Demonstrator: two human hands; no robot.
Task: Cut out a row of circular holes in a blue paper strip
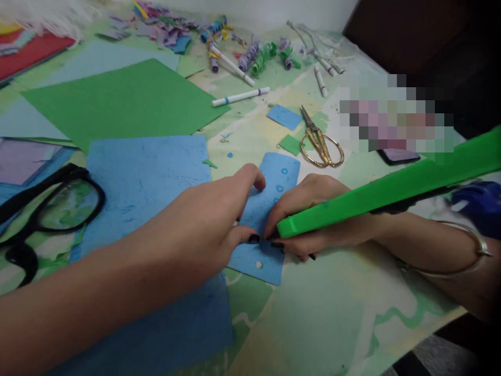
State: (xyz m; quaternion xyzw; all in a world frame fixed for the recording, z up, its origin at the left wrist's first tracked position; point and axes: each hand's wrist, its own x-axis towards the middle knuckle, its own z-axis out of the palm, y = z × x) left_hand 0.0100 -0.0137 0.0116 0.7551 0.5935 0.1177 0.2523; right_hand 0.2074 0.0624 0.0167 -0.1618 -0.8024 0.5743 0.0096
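A narrow strip of blue card [270, 269] lies flat on the table, with small circles drawn along it and a round hole near its lower end. My left hand [219, 214] presses on the strip, thumb and index finger apart. Closed around a long green box cutter [352, 196], my right hand [313, 209] rests on the strip's right side; the fingers hide the cutter's tip. Left of the strip, partly under my left forearm, is a larger blue sheet [148, 172].
Gold-handled scissors [319, 138] lie beyond my right hand near small blue [285, 116] and green pieces [290, 144]. Black glasses [58, 203] sit at left. Behind are a green sheet [133, 104], white markers [240, 97], paper curls [264, 57] and scraps [164, 28].
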